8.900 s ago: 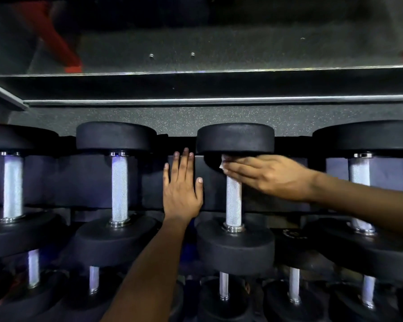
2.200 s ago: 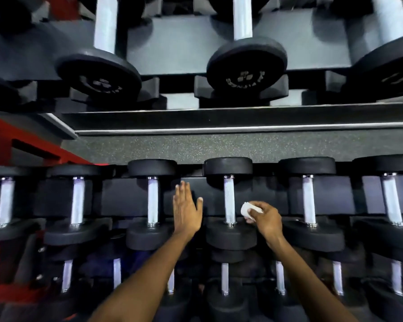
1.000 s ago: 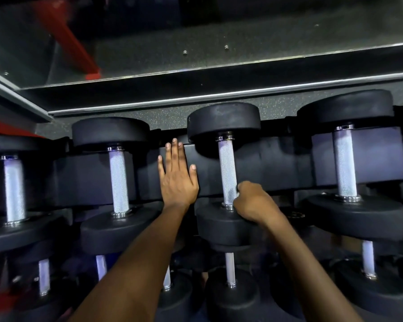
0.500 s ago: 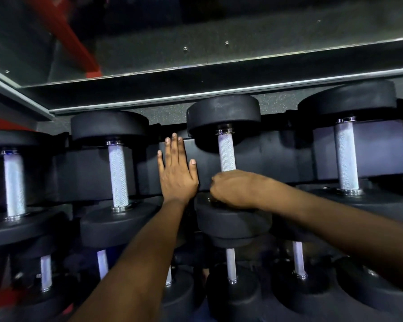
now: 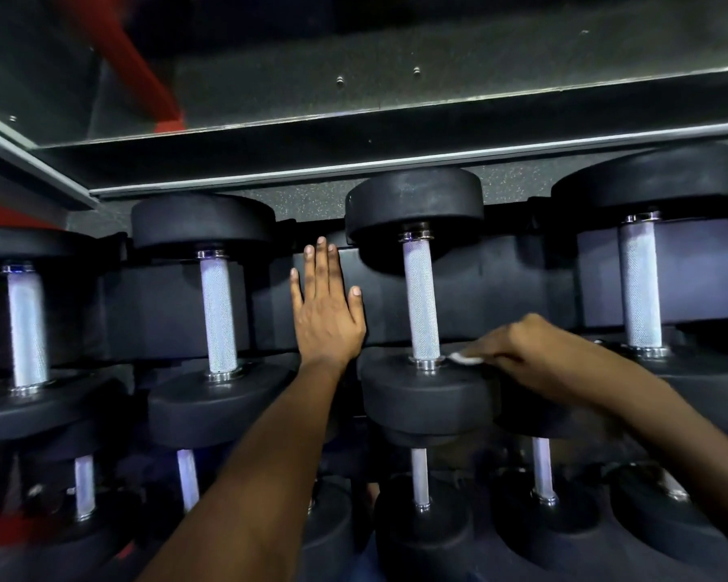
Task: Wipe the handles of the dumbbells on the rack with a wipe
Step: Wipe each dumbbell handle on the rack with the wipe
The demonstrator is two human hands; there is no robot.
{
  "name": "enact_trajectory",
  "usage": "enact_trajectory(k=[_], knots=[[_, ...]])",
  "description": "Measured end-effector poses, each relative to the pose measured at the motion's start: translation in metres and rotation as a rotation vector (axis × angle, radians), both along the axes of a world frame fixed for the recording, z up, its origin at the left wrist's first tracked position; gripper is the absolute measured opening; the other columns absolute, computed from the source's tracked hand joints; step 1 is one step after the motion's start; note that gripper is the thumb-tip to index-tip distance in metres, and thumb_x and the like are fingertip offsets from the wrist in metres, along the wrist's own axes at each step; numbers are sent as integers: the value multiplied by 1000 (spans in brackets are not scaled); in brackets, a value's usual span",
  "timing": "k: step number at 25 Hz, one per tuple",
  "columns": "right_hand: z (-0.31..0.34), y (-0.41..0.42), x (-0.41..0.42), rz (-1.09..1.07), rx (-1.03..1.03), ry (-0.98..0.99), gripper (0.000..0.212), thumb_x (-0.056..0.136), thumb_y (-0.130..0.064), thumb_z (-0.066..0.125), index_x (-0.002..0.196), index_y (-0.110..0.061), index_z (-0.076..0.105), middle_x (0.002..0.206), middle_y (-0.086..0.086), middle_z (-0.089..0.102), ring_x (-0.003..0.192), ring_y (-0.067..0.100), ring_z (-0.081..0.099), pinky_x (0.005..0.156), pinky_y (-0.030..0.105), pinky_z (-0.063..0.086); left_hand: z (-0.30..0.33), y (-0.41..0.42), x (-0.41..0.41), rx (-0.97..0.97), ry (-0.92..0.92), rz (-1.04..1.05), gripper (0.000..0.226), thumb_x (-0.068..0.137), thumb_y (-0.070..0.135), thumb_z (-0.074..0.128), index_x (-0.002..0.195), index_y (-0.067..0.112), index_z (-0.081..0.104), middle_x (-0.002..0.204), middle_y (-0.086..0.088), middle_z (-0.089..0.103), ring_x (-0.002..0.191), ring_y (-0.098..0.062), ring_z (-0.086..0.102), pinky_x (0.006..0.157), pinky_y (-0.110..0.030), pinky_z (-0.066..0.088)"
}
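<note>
Dumbbell point(image 5: 421, 304) handle running front to back, right hand point(image 5: 518, 350) pinching wipe point(image 5: 465, 358) (at its base); left hand point(image 5: 326, 312) flat, fingers spread

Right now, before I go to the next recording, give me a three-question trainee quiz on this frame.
1. True or false: the left hand lies flat on the rack with straight fingers.
2. What does the right hand hold? A) spray bottle B) white wipe C) nothing
3. Fill in: the wipe sits at the ____ end of the dumbbell handle.

Key: 1 true; 2 B; 3 lower
</note>
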State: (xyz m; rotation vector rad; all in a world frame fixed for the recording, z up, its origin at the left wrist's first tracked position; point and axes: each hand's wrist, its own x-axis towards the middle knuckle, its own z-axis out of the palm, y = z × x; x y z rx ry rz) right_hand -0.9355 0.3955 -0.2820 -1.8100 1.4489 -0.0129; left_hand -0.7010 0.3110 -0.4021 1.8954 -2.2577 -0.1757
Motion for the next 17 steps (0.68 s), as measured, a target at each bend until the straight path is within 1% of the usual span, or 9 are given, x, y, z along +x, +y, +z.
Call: enact_trajectory(k=[1,2,5,7,9,11,12,14,17], knots=[[-10,-5,-3,-161,28,76,31,89,-5,53,113,-17,69,116,6,68,110,14,61,87,16,42,0,0,0,1,-3,-1,65,96,36,22,153,6,15,162,-7,8,150,-21,2,121,-42,0],[-19,-11,2,-324,117,0,30,88,-4,53,109,-15,71,111,7,70,104,16,63,81,18,42,0,1,1,0,-7,-1,65,96,36,22,153,6,15,162,-7,8,150,-21,2,121,-42,1],[-43,-32,30,-545,691,-753,45,67,9,50,106,-7,65,101,14,68,92,20,63,79,18,48,-1,0,1,-8,-8,1,65,95,36,22,153,5,16,162,-8,10,150,-22,3,121,-44,4],[-53,-40,32,-469,880,-951,56,59,9,48,113,-3,56,102,15,67,94,21,65,85,22,49,-1,1,1,-14,-6,0,65,95,36,22,153,5,17,162,-8,11,150,-22,4,121,-44,4],[-59,-40,22,-383,875,-951,57,61,9,62,117,-1,53,103,11,66,94,16,65,85,20,51,-1,0,1,-14,-2,-3,65,95,35,24,153,5,18,162,-8,11,150,-22,5,121,-44,4],[-71,-35,8,-436,867,-977,64,54,2,84,112,-1,56,100,10,68,89,14,67,82,19,53,0,1,0,-16,-8,-5,65,95,35,25,152,5,18,162,-8,12,150,-22,6,121,-43,4],[-75,-35,4,-473,873,-1004,65,51,-1,87,109,0,57,99,11,68,87,14,68,80,20,54,0,1,0,-21,-13,-3,64,95,34,26,152,5,19,162,-8,13,150,-23,7,121,-43,4],[-76,-33,5,-532,819,-977,51,58,7,79,105,2,60,94,11,70,82,15,69,77,21,55,-1,1,0,-22,-18,2,64,96,34,26,152,5,18,162,-8,12,150,-23,7,121,-43,5],[-66,-29,15,-710,648,-749,26,72,18,63,93,3,66,75,8,72,64,12,68,66,22,55,-2,2,1,-17,-16,-2,64,96,35,24,153,5,17,162,-8,11,150,-22,5,121,-43,4]])
